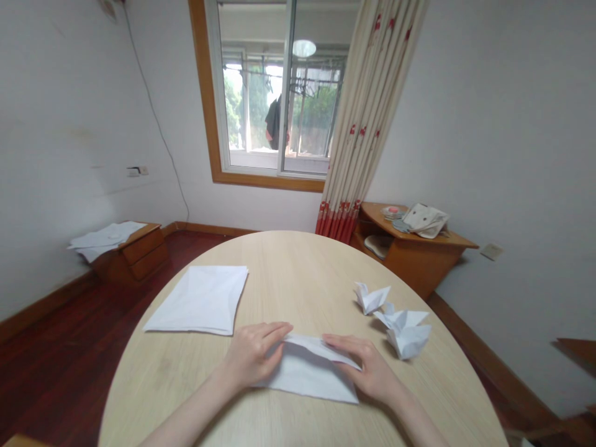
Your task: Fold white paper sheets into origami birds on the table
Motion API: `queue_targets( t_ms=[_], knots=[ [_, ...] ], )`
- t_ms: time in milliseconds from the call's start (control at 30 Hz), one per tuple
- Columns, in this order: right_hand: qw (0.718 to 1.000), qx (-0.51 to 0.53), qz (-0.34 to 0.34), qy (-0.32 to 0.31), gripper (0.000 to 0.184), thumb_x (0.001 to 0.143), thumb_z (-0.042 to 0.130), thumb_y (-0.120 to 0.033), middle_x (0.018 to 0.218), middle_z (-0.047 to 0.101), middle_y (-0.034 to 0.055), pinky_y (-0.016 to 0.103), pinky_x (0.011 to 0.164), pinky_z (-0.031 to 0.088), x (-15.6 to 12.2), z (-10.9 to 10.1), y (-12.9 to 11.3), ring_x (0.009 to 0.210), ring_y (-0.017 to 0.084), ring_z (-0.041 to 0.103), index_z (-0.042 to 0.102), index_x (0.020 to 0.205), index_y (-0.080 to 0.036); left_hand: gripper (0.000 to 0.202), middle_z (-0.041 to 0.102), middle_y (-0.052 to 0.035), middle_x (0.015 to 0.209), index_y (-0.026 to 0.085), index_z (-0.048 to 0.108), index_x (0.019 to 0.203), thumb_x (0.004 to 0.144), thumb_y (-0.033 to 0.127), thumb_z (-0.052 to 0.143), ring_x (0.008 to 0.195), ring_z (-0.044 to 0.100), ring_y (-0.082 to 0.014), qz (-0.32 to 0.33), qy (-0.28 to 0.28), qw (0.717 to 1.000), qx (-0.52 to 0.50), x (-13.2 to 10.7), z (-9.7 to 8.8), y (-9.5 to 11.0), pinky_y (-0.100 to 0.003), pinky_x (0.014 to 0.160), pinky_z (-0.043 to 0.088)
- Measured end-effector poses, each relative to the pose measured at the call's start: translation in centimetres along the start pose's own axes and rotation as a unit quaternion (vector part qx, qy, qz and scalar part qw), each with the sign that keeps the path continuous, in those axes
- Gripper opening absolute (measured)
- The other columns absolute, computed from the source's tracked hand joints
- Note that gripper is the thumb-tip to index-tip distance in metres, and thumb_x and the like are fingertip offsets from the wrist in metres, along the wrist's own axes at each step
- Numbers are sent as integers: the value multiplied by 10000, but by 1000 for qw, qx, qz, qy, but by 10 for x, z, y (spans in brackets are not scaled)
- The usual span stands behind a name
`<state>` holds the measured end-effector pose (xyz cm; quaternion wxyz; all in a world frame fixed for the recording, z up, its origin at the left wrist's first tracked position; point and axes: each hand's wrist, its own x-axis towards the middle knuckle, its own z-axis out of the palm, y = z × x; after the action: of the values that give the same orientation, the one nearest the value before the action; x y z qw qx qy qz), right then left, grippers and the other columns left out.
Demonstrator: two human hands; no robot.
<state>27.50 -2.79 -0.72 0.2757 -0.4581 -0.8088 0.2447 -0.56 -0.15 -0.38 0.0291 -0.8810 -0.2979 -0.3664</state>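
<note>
A white sheet of paper (311,374) lies on the round wooden table (298,267) in front of me, its far part bent up and over toward me. My left hand (261,351) grips the sheet's left end between thumb and fingers. At the other end, my right hand (361,363) pinches the raised edge, thumb below and fingers on top. To the left lies a stack of white paper (200,301). Beyond my right hand stand a larger folded paper figure (407,335) and a smaller folded paper figure (371,299), both with pointed wings.
Against the right wall, a wooden corner cabinet (414,267) carries a white bag (426,220) and small items. A low wooden drawer unit (144,251) topped with papers stands at the left. A window (279,112) and a patterned curtain (367,112) are behind the table.
</note>
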Motion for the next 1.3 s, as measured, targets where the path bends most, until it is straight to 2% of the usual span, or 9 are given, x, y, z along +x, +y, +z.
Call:
queue_targets(
  t_ms=[167,333,433,533,633,867,967,1167,1300],
  knots=[
    [997,31,10,73,407,831,523,-322,1116,701,107,430,879,533,-1,1,3,927,249,695,636,1205,-206,366,652,-65,1120,233,541,1237,889,138,478,956,665,-169,-57,71,993,-72,2,0,1,-276,830,552],
    [983,52,27,174,490,862,544,-401,1038,725,108,429,891,523,1,7,9,948,254,682,521,1313,-211,383,537,-82,1210,273,515,1259,894,157,501,846,649,-140,-118,93,974,-169,4,1,2,-236,659,569],
    [969,77,43,230,583,857,564,-432,1014,716,104,387,828,546,3,12,14,920,232,671,408,1376,-215,355,490,-80,1248,286,535,1230,896,168,521,826,639,-131,-145,107,964,-194,4,1,2,-231,619,562],
    [957,101,43,268,624,863,555,-437,1038,677,105,357,795,548,7,19,20,906,212,653,325,1400,-215,321,467,-76,1261,281,557,1197,903,160,509,826,628,-125,-152,117,961,-199,5,3,0,-279,706,569],
    [957,94,37,273,625,874,533,-424,1131,629,121,378,871,516,9,24,26,980,211,626,289,1411,-217,297,472,-79,1259,265,573,1168,909,150,485,861,617,-143,-144,116,966,-179,4,5,-3,-350,822,546],
    [971,19,35,235,639,898,490,-372,1381,484,140,441,1002,435,9,32,29,1214,248,515,217,1457,-228,290,516,-99,1286,237,610,1133,887,158,478,1102,542,-245,-116,61,989,-68,-1,12,-11,-437,924,478],
    [975,-24,31,217,631,901,482,-356,1422,449,132,474,1045,396,9,33,32,1265,264,473,229,1465,-229,301,570,-100,1244,229,625,1115,873,145,466,1138,528,-265,-90,10,996,-25,-2,14,-13,-476,960,437],
    [976,-112,-3,184,507,903,468,-345,1409,476,112,520,1080,343,10,33,38,1319,282,404,417,1392,-222,344,629,-73,1187,230,620,1143,864,102,465,1113,566,-225,-66,-114,991,-16,-7,20,-13,-444,1010,418],
    [983,-121,-32,136,339,896,485,-285,1326,567,81,513,1036,390,10,31,33,1249,272,476,616,1208,-254,387,595,-55,1289,244,560,1261,901,138,464,1210,530,-210,-57,-180,981,-53,-9,24,-13,-422,1070,384]
  ],
)
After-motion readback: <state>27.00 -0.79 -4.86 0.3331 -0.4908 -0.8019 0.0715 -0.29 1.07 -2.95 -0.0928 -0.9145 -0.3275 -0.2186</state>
